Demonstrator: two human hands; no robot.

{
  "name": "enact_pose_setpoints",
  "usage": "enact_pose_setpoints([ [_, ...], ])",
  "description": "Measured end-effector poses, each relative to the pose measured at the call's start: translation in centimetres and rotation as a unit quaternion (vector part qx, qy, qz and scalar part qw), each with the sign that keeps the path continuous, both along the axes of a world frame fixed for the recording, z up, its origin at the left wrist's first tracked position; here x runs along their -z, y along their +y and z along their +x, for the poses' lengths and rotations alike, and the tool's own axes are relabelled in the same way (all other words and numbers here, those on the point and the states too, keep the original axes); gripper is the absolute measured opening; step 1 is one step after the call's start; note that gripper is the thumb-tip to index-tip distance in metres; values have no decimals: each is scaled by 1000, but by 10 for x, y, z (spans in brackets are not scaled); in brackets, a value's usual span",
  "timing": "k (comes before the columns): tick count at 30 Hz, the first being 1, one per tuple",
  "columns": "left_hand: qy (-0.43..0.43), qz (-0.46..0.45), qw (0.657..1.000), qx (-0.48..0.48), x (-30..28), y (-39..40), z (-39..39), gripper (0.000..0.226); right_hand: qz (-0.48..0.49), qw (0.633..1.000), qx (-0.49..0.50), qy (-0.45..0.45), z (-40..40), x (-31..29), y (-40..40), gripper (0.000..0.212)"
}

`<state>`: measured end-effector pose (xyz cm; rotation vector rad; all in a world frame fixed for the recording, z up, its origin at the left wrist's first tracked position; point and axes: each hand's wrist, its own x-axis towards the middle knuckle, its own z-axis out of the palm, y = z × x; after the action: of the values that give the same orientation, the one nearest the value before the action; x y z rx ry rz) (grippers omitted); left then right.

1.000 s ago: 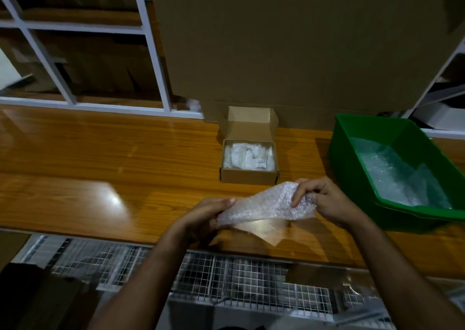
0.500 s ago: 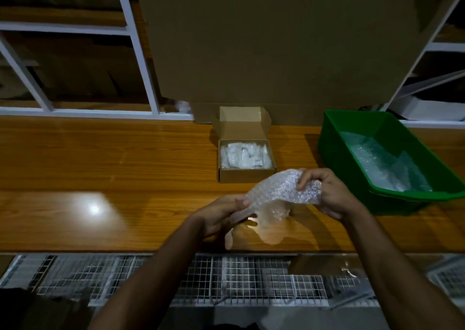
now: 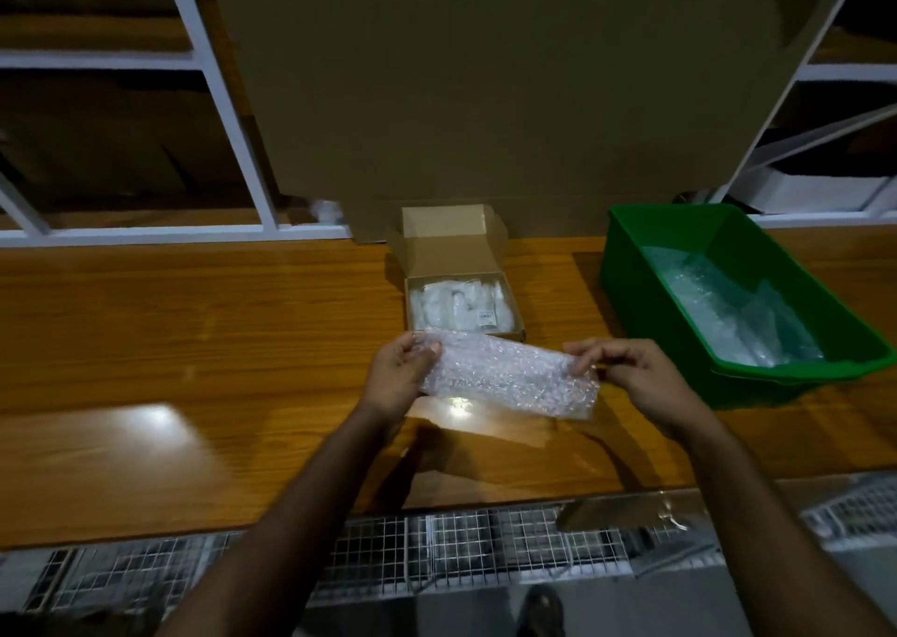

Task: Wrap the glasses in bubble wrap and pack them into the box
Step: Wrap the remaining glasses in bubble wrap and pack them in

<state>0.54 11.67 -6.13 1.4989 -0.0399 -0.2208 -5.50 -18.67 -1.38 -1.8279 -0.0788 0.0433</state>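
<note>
Above the glossy orange-brown wooden table (image 3: 194, 325), a person holds a clear rectangular sheet of bubble wrap (image 3: 505, 374) stretched flat between both hands, raised off the surface. Left hand (image 3: 395, 376) — fingers curled round the sheet's left edge, thumb pinching it from the front. Right hand (image 3: 636, 374) — thumb and fingertips pinch the sheet's upper right corner, the remaining fingers loosely bent. Whether a glass lies inside the sheet cannot be told; it looks flat.

Just beyond the hands stands a small brown cardboard box (image 3: 463, 340) with its lid flap raised at the back; it holds white, already wrapped bundles (image 3: 458, 304), one bearing a small label. To the right, well apart from the box, sits a green rectangular plastic bin (image 3: 631, 257) with more clear bubble wrap (image 3: 738, 316) lying in its bottom. A large upright sheet of brown cardboard (image 3: 485, 78) leans behind the box against white-framed shelving (image 3: 228, 117). A wire-mesh rack (image 3: 485, 549) runs below the table's near edge.
</note>
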Motion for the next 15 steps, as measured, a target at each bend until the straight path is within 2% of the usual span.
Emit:
enact_pose_setpoints([
  [3, -26, 22, 999, -18, -6, -9, 4, 22, -25, 998, 28, -41, 25, -13, 13, 28],
  [5, -22, 21, 999, -11, -10, -14, 5, 20, -101, 993, -51, -38, 45, -17, 32, 22],
  [7, -15, 14, 1000, -1, -13, -18, 6, 22, -201, 969, -143, -15, 66, -10, 48, 38],
  [9, -15, 21, 1000, -10, -15, -19, 10, 23, -243, 949, -201, 16, 81, -2, 52, 44],
  [11, -14, 34, 998, -44, -13, -15, 17, 22, -212, 945, -244, 53, 90, 6, 44, 25],
  [13, -9, 41, 995, -88, -8, -11, 21, 21, -142, 949, -267, 94, 94, 12, 28, 10],
  [15, -9, 53, 991, -124, -3, -12, 20, 19, -56, 961, -248, 106, 97, 17, 14, 14],
])
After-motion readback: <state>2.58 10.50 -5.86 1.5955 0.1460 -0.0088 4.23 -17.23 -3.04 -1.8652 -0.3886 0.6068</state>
